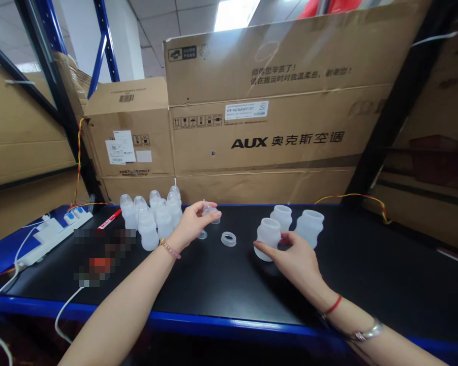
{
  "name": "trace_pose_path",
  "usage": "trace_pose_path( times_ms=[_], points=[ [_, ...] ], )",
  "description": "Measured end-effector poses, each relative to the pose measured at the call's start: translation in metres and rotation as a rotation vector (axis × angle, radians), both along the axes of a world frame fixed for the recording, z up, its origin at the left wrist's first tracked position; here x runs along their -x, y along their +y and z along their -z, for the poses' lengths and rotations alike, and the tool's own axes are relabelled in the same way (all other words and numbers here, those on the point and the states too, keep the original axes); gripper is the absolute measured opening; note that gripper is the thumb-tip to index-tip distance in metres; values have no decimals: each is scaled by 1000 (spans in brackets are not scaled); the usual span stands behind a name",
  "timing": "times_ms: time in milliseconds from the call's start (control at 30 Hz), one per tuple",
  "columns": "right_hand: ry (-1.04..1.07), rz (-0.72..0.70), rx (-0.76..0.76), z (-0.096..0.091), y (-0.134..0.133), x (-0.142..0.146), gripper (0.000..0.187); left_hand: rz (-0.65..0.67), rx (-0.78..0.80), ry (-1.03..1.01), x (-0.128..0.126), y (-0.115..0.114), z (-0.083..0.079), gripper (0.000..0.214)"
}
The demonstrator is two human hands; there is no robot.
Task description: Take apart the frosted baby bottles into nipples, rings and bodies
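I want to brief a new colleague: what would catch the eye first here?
The big AUX cardboard box stands behind the black bench. On the bench, translucent plastic bottles crowd at the left, the left hand holds a small clear piece, and the right hand touches a frosted bottle.

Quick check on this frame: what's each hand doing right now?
Left hand: closed, pinching a small clear bottle part.
Right hand: closed around a frosted plastic bottle, holding it.
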State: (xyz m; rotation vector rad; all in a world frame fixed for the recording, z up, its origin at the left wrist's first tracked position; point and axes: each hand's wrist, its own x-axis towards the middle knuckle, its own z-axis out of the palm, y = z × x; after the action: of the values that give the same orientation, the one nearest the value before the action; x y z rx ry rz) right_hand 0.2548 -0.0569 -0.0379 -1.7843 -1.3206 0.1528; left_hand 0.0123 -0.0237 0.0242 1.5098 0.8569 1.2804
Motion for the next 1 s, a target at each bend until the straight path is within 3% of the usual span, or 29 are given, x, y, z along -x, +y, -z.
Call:
trace_pose_path(
  times_ms=[133, 300, 533, 667, 800, 900, 1000],
  points=[
    [22, 45, 57, -8, -2, 2, 60, 15, 8, 4, 0, -2, -2, 39],
    [51, 79, 19, -16, -3, 1, 58, 27, 14, 34, 0, -1, -2, 39],
    [96, 135, 11, -16, -6, 1, 83, 24, -17, 103, 1, 1, 2, 39],
    [41, 189, -149, -16, -13, 6, 91, 41, -30, 126, 2, 2, 4, 40],
    [115, 157, -290, -18, -32, 17, 78, 48, -31, 153, 3, 2, 5, 39],
    [118, 133, -407, -21, -50, 30, 53, 62, -21, 146, 2, 1, 4, 39],
    [76, -26, -384, -24, -59, 47, 43, 117, -8, 98, 1, -3, 0, 42]
  ],
)
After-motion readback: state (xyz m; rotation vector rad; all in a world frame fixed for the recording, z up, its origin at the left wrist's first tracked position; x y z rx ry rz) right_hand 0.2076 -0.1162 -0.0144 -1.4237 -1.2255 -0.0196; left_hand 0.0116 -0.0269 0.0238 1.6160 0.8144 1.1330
